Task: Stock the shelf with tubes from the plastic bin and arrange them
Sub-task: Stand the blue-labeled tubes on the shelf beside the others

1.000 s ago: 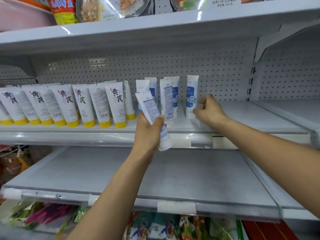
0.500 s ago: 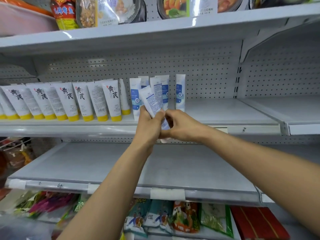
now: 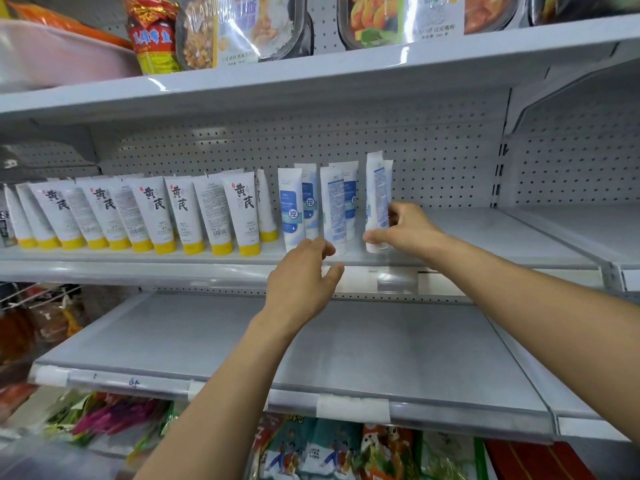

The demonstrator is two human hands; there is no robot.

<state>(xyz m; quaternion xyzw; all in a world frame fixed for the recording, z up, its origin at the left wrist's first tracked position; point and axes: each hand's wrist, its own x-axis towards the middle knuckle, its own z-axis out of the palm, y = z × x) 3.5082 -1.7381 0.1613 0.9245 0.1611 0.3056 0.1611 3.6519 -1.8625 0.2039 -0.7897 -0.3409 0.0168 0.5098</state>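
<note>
The right hand pinches a flat white tube with pale blue print, thumb low near the cap and fingers behind its right edge, holding it upright, cap down, on the middle shelf. Another tube of the same kind stands just behind it, mostly hidden. The left hand hangs empty in front of the shelf edge, fingers loosely curled and spread, its fingertips close to the bottom of a blue-and-white tube that shows its printed back panel. To the left of that stand more blue-label tubes, smooth and glossy, tapering to a crimped flat top. Farther left runs a long row of white tubes with yellow caps, all cap down and leaning slightly, some showing bold black characters, others fine print and barcodes. The shelf is pale grey painted metal with a clear plastic price strip along its front, backed by white pegboard dotted with small round holes. The lower shelf is a bare, dull metal sheet. The top shelf carries shiny film-sealed food trays and a crinkled red and yellow packet. Below, soft foil bags lie crumpled.
</note>
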